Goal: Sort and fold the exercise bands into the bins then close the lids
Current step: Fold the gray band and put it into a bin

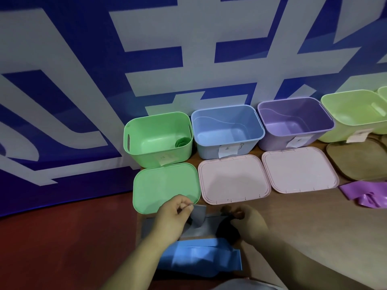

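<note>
Exercise bands lie at the near edge of the wooden table (314, 227), right under my hands. My left hand (171, 216) pinches a corner of the grey band (198, 214) between thumb and fingertips and holds it lifted, while the rest of it lies flat below. My right hand (251, 225) is blurred, but its fingers curl around the bunched dark band (227, 229) just beside the grey one. The blue band (199, 258) lies folded closest to me, and the purple band (364, 194) lies crumpled well off to the right.

The green bin (134, 149), blue bin (209, 149), purple bin (272, 143) and yellow-green bin (335, 137) stand open in a row against the wall. A rolled green band (181, 142) sits in the green bin. The green lid (163, 185), two pink lids (232, 178) and a brown lid (356, 162) lie flat in front of the bins.
</note>
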